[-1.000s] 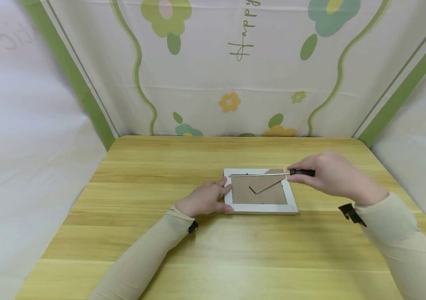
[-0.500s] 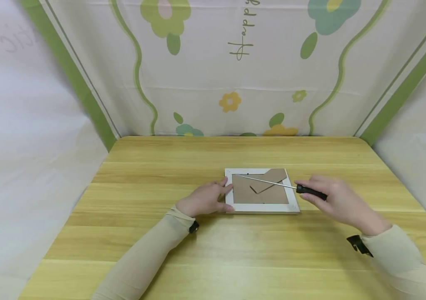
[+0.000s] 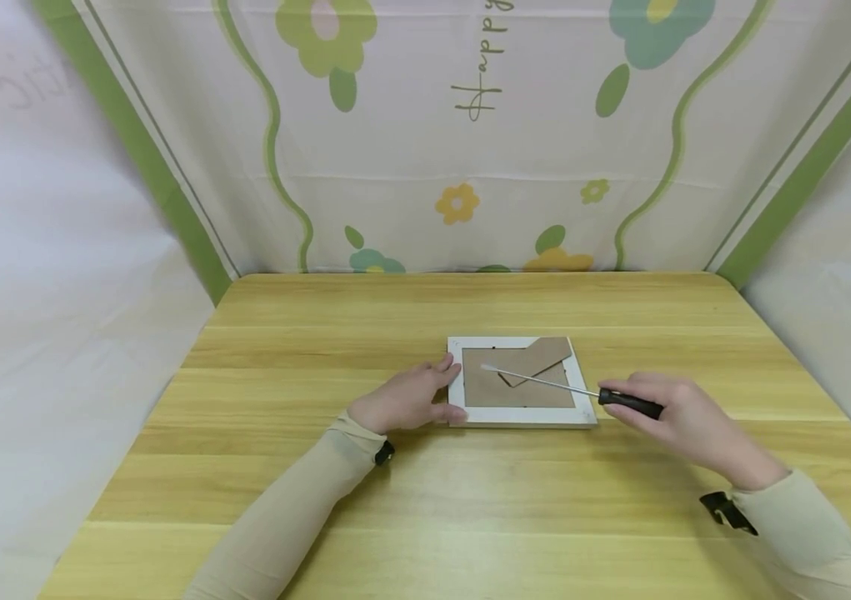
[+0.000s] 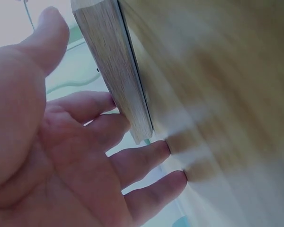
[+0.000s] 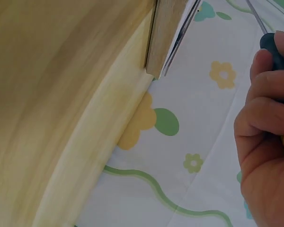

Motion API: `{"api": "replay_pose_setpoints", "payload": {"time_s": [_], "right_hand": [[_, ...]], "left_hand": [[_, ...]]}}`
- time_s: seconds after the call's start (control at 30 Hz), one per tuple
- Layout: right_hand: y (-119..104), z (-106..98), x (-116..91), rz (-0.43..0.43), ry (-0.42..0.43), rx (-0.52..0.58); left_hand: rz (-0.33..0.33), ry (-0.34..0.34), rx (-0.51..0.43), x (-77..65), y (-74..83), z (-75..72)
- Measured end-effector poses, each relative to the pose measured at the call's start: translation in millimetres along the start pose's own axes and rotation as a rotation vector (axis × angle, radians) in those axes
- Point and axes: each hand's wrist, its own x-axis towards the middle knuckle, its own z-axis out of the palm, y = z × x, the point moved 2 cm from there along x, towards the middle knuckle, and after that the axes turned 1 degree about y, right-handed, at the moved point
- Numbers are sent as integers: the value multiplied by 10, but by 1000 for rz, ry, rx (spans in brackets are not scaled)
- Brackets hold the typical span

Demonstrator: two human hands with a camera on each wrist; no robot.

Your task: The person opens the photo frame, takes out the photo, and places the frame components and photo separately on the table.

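Note:
Face down on the table lies a picture frame (image 3: 526,414), its white rim around a brown backing board (image 3: 483,393). A brown easel stand (image 3: 549,353) lies across the board's upper right. My left hand (image 3: 404,400) rests at the frame's left side, and the left wrist view shows its fingers loosely extended, some touching the frame's wooden edge (image 4: 111,66). In my right hand (image 3: 691,425) I grip a screwdriver (image 3: 628,402) by its black handle. Its thin shaft points left over the backing; whether the tip touches the board I cannot tell.
The wooden table (image 3: 320,333) extends around the frame on all sides. A white cloth with flowers (image 3: 395,150) hangs behind its far edge, and pale cloth hangs at both sides. Each wrist wears a black strap (image 3: 384,453).
The right hand has moved right and toward the near edge with the screwdriver; its tip has gone from the frame's upper left corner to over the backing. The left hand and frame stay put.

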Motion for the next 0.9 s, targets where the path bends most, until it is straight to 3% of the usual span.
{"api": "replay_pose_setpoints", "payload": {"time_s": [0.27, 0.9], "right_hand": [[2, 84, -20, 9, -49, 56], [-63, 180, 100, -14, -113, 28]], "left_hand": [[14, -14, -22, -16, -26, -3], [8, -3, -4, -21, -3, -17]]}}
